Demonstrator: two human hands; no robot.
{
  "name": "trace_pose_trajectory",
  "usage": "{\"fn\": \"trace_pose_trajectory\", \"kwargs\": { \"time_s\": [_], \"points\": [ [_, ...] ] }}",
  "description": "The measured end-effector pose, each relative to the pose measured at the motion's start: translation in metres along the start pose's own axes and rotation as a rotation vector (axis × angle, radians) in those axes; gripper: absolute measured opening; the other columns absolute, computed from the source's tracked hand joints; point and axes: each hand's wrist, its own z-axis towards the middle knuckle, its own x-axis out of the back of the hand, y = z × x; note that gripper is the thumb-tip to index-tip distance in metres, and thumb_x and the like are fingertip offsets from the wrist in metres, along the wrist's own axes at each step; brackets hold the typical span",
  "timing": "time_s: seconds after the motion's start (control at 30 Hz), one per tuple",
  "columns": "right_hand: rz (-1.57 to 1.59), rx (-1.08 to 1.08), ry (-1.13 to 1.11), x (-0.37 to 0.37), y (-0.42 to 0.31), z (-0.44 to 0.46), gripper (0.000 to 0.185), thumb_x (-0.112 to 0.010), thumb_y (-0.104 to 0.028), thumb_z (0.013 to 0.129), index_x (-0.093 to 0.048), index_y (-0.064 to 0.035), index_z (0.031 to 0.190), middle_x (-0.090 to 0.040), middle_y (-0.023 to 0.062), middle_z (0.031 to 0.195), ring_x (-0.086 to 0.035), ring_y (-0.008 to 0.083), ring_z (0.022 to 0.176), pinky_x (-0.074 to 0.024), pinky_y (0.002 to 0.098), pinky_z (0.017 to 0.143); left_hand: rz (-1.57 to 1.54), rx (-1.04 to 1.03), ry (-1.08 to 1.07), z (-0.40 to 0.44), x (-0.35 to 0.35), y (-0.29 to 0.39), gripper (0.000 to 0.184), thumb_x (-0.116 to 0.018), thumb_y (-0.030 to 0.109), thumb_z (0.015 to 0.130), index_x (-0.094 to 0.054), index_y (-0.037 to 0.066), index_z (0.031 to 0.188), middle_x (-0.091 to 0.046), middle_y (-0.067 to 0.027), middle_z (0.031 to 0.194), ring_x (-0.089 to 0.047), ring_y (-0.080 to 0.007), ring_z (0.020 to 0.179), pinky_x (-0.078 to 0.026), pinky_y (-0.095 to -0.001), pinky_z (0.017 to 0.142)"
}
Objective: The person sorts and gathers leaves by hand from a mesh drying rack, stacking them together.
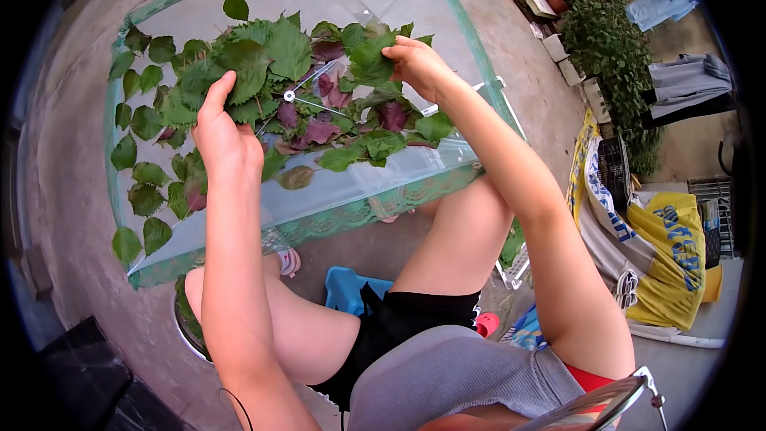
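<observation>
My left hand [226, 132] is closed on a bunch of green perilla leaves [243, 68], its thumb lying over the top one. Between the thumb and fingers of my right hand [420, 68] is a single green perilla leaf [370, 61], held to the right of the bunch. Below both hands, a loose heap of green and purple leaves [323, 129] lies on a mesh food cover [367, 184] with green lace edging. Thin metal ribs meet at a white hub [289, 96] among the leaves. Separate leaves [146, 123] are spread along the cover's left side.
A blue plastic stool [343, 287] is under me. At the right are yellow and white sacks [670, 255], a black basket [614, 172], leafy plants [602, 56] and hanging grey clothing [690, 84]. A round container [187, 323] stands by my left leg.
</observation>
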Motion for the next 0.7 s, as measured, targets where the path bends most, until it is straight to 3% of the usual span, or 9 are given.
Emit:
{"fn": "trace_pose_trajectory", "kwargs": {
  "time_s": [0.2,0.5,0.7],
  "points": [
    [0.29,-0.018,-0.1,-0.004,0.001,-0.012,0.022,-0.043,-0.003,0.09,-0.051,0.002,0.11,-0.06,0.0134,0.107,-0.061,0.0239,0.098,-0.0511,0.0398,0.086,0.036,-0.013,0.011,0.003,0.003,-0.005,0.02,-0.064,0.007,0.081,-0.062,0.0,0.1,-0.065,-0.008,0.1,-0.063,-0.0186,0.091,-0.05,-0.0306,0.081],
    [-0.138,0.071,0.146,0.028,0.019,0.017,0.02,-0.049,-0.002,0.088,-0.055,0.003,0.107,-0.062,0.0117,0.097,-0.061,0.0195,0.084,-0.0502,0.0337,0.074,0.04,0.014,-0.002,-0.001,0.003,-0.004,0.019,-0.065,0.007,0.081,-0.063,0.0,0.099,-0.066,-0.0075,0.098,-0.063,-0.0186,0.09,-0.05,-0.0305,0.081],
    [-0.028,0.039,0.086,0.028,0.017,0.008,0.02,-0.052,-0.004,0.089,-0.056,0.0008,0.108,-0.063,0.008,0.096,-0.061,0.0159,0.085,-0.0496,0.0311,0.077,0.057,0.008,-0.002,-0.001,0.002,-0.004,0.019,-0.065,0.007,0.081,-0.062,0.0,0.099,-0.066,-0.0076,0.098,-0.063,-0.0189,0.089,-0.051,-0.0304,0.08]
  ]
}}
